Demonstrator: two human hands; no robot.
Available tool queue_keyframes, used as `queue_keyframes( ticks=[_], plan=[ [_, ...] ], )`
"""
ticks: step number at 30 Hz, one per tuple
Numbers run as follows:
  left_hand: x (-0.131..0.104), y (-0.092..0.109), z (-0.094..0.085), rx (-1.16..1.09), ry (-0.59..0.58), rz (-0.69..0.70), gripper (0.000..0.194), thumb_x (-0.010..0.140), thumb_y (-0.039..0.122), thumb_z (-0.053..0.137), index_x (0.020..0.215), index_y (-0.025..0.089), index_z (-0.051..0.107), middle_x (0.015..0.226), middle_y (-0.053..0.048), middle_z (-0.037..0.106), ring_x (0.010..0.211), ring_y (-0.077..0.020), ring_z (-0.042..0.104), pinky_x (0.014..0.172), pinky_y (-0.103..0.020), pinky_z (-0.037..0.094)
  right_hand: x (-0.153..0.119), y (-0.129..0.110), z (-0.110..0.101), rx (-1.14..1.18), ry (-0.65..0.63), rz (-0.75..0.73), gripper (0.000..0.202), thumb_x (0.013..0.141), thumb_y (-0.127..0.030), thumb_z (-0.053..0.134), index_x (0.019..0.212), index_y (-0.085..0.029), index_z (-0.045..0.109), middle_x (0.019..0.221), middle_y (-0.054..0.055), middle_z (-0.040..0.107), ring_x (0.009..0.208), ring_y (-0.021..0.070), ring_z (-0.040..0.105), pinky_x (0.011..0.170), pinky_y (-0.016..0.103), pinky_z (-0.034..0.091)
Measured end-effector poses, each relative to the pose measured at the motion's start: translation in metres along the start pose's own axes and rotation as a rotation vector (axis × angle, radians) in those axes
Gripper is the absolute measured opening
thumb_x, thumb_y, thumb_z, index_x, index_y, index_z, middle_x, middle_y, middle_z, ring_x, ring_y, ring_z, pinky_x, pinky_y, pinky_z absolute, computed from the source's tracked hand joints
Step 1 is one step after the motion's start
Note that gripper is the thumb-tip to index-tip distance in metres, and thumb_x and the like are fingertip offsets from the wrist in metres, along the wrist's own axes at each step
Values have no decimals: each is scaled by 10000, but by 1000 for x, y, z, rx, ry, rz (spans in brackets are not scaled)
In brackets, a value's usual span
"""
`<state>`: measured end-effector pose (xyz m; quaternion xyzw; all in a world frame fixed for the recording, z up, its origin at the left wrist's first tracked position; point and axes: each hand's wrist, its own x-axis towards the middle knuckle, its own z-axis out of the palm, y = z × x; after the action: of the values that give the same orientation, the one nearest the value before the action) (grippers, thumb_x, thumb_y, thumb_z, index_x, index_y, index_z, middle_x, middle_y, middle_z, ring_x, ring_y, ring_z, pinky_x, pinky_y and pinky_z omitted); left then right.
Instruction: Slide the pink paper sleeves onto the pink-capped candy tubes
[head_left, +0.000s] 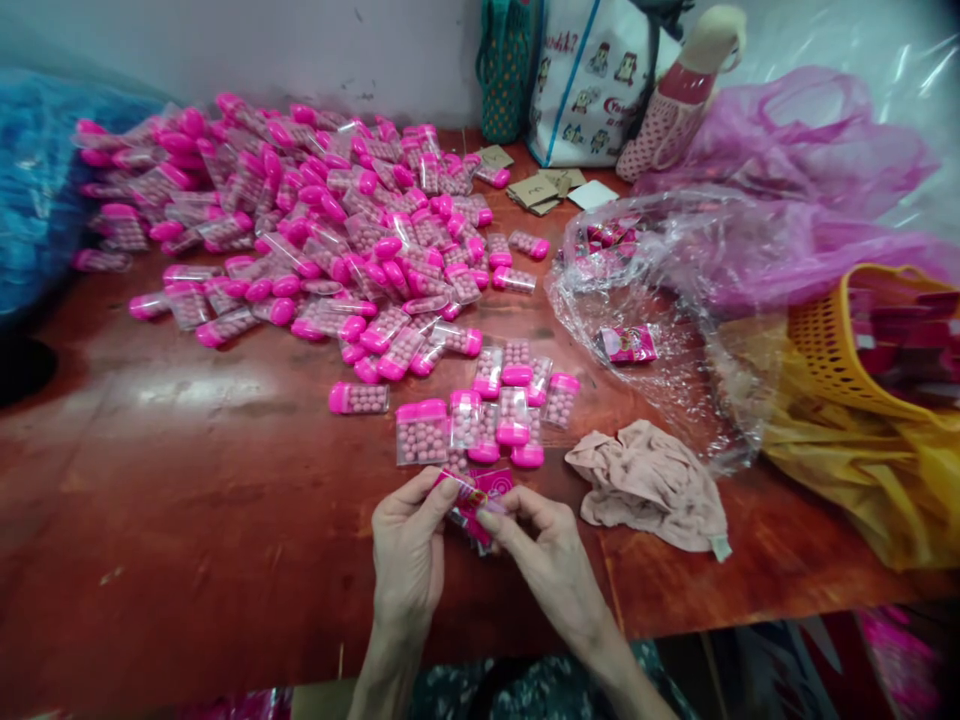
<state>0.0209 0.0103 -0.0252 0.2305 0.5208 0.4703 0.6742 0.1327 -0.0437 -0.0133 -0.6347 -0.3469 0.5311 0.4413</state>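
Observation:
Near the table's front edge, my left hand [411,535] pinches a small pink printed wrapper [471,496] between thumb and fingers. My right hand [541,545] grips the same wrapper from the other side, its fingertips closed. More pink printed pieces [491,483] lie under and behind it, partly covered by my fingers. Just beyond my hands sits a cluster of clear containers [513,412] with pink caps and pink beads inside. A large heap of the same containers [360,230] spreads across the back left of the table.
To the right lie a crumpled beige cloth [649,485], clear plastic film [675,300] and another printed wrapper stack [628,343]. A yellow basket [832,345] stands at the right edge. Cardboard pieces [534,192], a white bag [585,90] and a bottle [679,100] are at the back.

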Motion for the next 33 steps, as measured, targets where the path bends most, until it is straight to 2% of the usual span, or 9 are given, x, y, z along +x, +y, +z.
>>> queue_keyframes(
  ticks=[6, 9, 11, 13, 18, 21, 25, 27, 33],
  plan=[
    [2, 3, 0, -92, 106, -29, 179, 487, 219, 821, 581, 135, 694, 570, -3, 666, 509, -89, 560, 516, -192, 470, -2, 4, 1, -48, 22, -113, 393, 941, -335, 381, 611, -172, 517, 569, -23, 534, 550, 108, 499, 548, 199, 366],
    [5, 7, -3, -132, 156, -28, 217, 454, 221, 838, 600, 133, 703, 595, -13, 688, 538, -96, 588, 554, -195, 496, 6, 0, -6, -267, 209, -205, 316, 944, -319, 371, 738, -175, 563, 641, -2, 566, 572, 127, 522, 552, 217, 389],
    [7, 10, -6, -159, 179, -25, 235, 435, 217, 846, 599, 133, 700, 595, -8, 693, 545, -87, 596, 561, -172, 497, 18, -5, -14, -508, 403, -304, 246, 931, -298, 398, 925, -157, 598, 775, 49, 607, 680, 171, 565, 643, 266, 431],
    [9, 13, -9, -178, 182, -27, 228, 446, 211, 845, 592, 128, 690, 588, -3, 691, 543, -79, 597, 561, -156, 497, 32, -9, -24, -761, 474, -394, 290, 925, -236, 369, 1106, -141, 574, 941, 113, 603, 839, 232, 574, 745, 344, 449],
    [10, 25, -8, -312, 145, -95, 18, 668, 117, 711, 680, 118, 697, 675, -38, 718, 603, -115, 644, 589, -211, 544, 52, -9, -51, -1112, -15, -605, 518, 869, -118, 357, 1378, -209, 345, 1430, 110, 314, 1291, 320, 284, 993, 523, 329],
    [10, 36, -5, -411, 179, -142, 199, 784, 15, 543, 685, 105, 689, 671, -50, 718, 603, -114, 657, 585, -216, 557, 56, -6, -61, -1156, -82, -639, 509, 880, -126, 354, 1379, -222, 339, 1450, 99, 285, 1318, 323, 228, 1025, 553, 283],
    [9, 46, -4, -456, 254, -151, 292, 831, -6, 461, 662, 100, 674, 640, -50, 711, 580, -108, 658, 598, -224, 566, 53, -11, -60, -1071, -45, -620, 350, 897, -137, 352, 1199, -158, 528, 1300, 148, 452, 1217, 326, 363, 991, 530, 332],
    [10, 47, -5, -457, 252, -132, 287, 833, -1, 462, 668, 102, 674, 640, -49, 712, 576, -101, 656, 608, -214, 565, 44, -18, -54, -922, -2, -533, 313, 920, -176, 357, 1180, -182, 530, 1178, 128, 540, 1107, 291, 465, 932, 482, 398],
    [14, 33, -12, -402, 150, -3, 61, 742, 89, 639, 744, 115, 694, 704, -43, 724, 637, -107, 656, 678, -227, 556, 3, -35, -26, -396, -187, -172, 264, 922, -358, 440, 1147, -264, 542, 1021, 22, 619, 980, 205, 555, 867, 325, 442]
  ],
)
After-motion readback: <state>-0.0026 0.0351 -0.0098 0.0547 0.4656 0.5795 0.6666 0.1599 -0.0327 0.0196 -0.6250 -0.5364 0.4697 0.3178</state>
